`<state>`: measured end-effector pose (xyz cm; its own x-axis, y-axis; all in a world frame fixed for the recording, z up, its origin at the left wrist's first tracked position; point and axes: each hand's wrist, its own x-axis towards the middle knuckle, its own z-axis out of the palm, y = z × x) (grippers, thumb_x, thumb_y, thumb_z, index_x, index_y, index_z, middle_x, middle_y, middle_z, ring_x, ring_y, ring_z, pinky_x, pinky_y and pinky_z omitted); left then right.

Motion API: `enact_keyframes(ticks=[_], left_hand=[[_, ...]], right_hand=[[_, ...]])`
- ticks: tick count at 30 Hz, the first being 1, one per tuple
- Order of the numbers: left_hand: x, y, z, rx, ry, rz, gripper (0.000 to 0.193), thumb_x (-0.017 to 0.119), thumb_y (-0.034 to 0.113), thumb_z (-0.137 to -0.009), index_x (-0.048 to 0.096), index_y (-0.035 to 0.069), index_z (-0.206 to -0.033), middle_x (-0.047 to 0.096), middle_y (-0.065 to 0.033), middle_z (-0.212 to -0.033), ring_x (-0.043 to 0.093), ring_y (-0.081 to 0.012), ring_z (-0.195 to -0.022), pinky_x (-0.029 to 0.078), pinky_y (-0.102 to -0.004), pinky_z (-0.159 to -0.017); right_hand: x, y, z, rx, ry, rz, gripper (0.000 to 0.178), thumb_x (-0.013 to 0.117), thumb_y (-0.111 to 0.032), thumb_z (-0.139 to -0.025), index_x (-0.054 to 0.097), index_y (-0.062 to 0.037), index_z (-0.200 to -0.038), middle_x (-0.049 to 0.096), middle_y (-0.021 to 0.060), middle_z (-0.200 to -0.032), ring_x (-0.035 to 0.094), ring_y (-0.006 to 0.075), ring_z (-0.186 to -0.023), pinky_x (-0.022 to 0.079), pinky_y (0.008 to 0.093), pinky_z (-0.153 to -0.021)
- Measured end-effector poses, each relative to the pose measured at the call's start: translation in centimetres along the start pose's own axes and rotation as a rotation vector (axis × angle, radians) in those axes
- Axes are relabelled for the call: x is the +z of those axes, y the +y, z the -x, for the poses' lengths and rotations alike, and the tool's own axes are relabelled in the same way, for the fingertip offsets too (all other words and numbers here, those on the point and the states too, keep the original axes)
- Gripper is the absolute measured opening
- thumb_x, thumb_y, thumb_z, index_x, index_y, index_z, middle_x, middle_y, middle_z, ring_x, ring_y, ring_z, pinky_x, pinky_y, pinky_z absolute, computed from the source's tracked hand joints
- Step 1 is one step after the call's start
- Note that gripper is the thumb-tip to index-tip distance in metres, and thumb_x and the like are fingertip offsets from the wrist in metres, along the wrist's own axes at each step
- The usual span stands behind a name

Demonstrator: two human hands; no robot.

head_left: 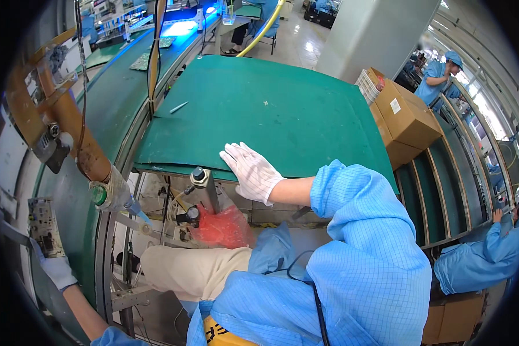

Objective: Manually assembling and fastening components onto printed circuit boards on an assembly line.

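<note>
At the far left, my left hand (57, 272) in a white glove is closed at the lower end of a circuit board (45, 228) with small parts on it. The board is above or on the green conveyor belt (78, 230); I cannot tell whether it touches. Its fingertips are partly hidden by the board. My right hand (251, 173), also gloved in white, lies flat with its fingers stretched out over the near edge of the green-covered table (282, 109). Nothing is in it. A pen-like stick (179, 108) lies on the table's left part.
An orange-brown post with a plastic-wrapped bottle (101, 196) stands beside the conveyor. Below the table are a metal clamp post (205, 187) and a red plastic bag (222, 228). Cardboard boxes (409, 115) and a shelf rack (444, 184) stand right, with co-workers beyond.
</note>
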<state>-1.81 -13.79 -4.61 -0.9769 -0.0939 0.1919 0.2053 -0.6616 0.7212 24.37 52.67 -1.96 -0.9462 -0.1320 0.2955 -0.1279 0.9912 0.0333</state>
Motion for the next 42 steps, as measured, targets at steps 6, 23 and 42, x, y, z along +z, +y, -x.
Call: enact_keyframes(ticks=[6,23,42], left_hand=[[3.2,-0.1,1.0,-0.049,0.111,0.082,0.051,0.051,0.031,-0.104,0.045,0.004,-0.148,0.049,-0.0117,-0.149,0.05,-0.026,-0.133,0.035,-0.0377,-0.116],[2.6,-0.3,0.8,-0.027,0.065,0.045,0.05,0.048,0.026,-0.106,0.041,0.005,-0.151,0.045,-0.0115,-0.152,0.048,-0.0267,-0.135,0.034,-0.0369,-0.116],[7.3,1.5,3.1,-0.461,0.172,0.698,0.039,0.056,0.02,-0.099,0.056,0.005,-0.134,0.052,-0.0168,-0.139,0.047,-0.0364,-0.128,0.04,-0.0561,-0.107]], right_hand=[[0.1,0.2,-0.1,-0.003,0.006,0.003,0.085,0.074,-0.018,-0.07,0.037,0.0037,-0.144,0.044,0.0231,-0.145,0.042,0.0362,-0.138,0.027,0.0451,-0.121],[0.1,0.2,0.2,0.0,0.03,0.007,0.081,0.073,-0.014,-0.07,0.04,0.0042,-0.142,0.045,0.0232,-0.144,0.042,0.0351,-0.138,0.028,0.0445,-0.121],[0.3,0.3,0.1,0.021,-0.033,0.048,0.079,0.07,-0.018,-0.074,0.04,0.0047,-0.143,0.042,0.0239,-0.146,0.041,0.0361,-0.138,0.025,0.0445,-0.122]])
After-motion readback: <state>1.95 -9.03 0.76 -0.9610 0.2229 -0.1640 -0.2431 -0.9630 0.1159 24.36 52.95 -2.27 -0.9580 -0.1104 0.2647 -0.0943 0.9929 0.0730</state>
